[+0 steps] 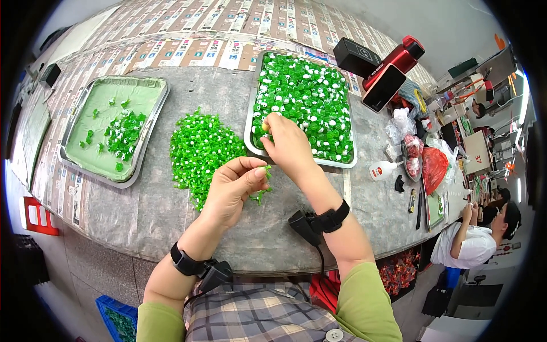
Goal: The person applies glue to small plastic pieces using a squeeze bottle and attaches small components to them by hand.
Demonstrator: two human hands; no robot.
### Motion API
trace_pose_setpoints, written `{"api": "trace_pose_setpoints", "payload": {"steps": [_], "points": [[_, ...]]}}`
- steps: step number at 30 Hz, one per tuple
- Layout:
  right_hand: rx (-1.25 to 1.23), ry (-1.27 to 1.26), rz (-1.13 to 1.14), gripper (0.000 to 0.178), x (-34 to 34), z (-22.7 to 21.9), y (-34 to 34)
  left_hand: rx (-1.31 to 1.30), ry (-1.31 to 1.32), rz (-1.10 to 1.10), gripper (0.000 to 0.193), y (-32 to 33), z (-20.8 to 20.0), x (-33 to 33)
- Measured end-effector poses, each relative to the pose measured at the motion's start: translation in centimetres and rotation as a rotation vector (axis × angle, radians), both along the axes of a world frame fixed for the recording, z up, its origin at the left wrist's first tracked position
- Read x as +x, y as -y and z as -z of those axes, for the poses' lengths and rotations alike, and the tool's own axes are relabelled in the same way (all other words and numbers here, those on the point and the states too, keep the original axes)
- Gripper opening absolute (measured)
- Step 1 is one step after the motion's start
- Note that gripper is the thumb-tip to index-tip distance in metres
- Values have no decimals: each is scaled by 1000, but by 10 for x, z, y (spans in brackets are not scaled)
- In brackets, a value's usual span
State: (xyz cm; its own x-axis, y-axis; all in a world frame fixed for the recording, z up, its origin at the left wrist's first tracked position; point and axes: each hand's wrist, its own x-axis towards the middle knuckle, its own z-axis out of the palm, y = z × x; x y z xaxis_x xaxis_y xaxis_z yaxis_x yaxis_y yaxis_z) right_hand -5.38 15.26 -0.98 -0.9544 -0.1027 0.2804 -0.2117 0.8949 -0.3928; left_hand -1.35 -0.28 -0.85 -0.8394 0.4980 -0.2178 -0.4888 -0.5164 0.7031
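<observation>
My left hand (pixel 231 188) is in a pinch around a small green plastic piece (pixel 268 167), just in front of the full tray. My right hand (pixel 289 142) reaches over the near left corner of that metal tray (pixel 352 149), fingers curled among green pieces with white eye-like balls (pixel 305 97). A yellow cover (pixel 265 126) shows on one of its fingers. Whether a piece is between those fingertips is too small to make out. Left of my hands lies a loose heap of small green and white pieces (pixel 202 149).
At far left stands a green-lined tray (pixel 80 158) with a few pieces. On the right are a black box (pixel 356 57), a red bottle (pixel 399 59), a phone (pixel 384 88), a white glue bottle (pixel 383 170) and a red bag (pixel 436 167). A person in white (pixel 473 245) sits further right.
</observation>
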Motion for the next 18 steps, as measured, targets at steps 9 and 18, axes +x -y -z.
{"api": "trace_pose_setpoints", "payload": {"steps": [9,18], "points": [[-1156,320,-72,22,47,-33,-12,50,3,53,15,2,3,1],[-1562,358,5,18,85,-15,5,44,6,135,14,-6,0,4]]}}
